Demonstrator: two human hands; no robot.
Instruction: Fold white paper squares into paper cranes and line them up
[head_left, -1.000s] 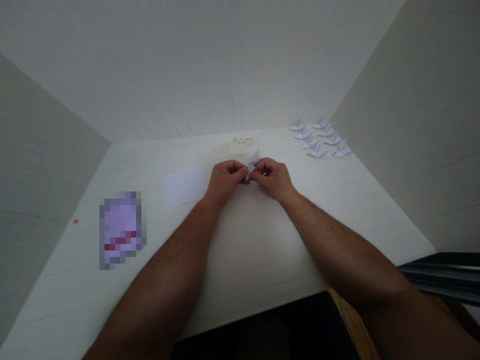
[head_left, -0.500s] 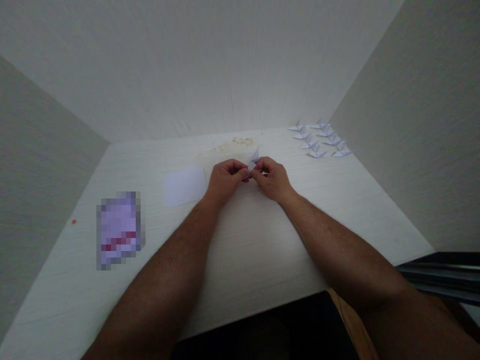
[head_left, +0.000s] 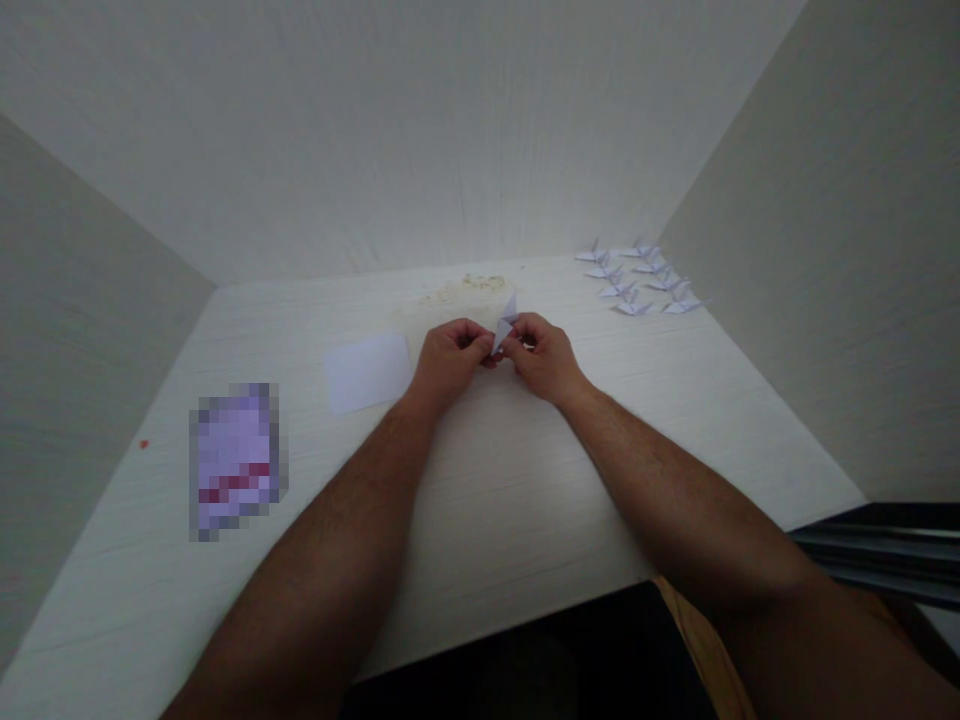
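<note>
Head view, the single view supplied: the left hand [head_left: 451,352] and the right hand [head_left: 547,352] are meeting near the middle of the pale table [head_left: 510,500], and the folded white paper [head_left: 502,336] is sitting between their fingertips. The left hand is pinching its near, lower end between thumb and fingers; the right hand is closing narrowly on its right side. The upper point is standing free above the grip, tilting to the right. Whether the lower edge is touching the table is not showing, as the fingers are covering it.

Handling, by judgement: the piece is likely weighing next to nothing, holding stiff along its creases and staying soft across its single-layer flaps. It is probably offering dry fingers little slip, but risking crumpling or tearing at its thin points. The thicker, layered folds are looking the safer place for taking hold, with light fingertip pressure.

Count: one folded piece is resting in the grip. Eight paper cranes [head_left: 618,291] are standing at the far right, forming two rows of four. One white sheet [head_left: 367,372] is lying flat just beside the left hand; whether more are lying beneath it, this inspection is not telling. One pixelated lilac item [head_left: 234,450] is lying farther left, and one red speck [head_left: 144,444] is showing near the table's left edge
</note>
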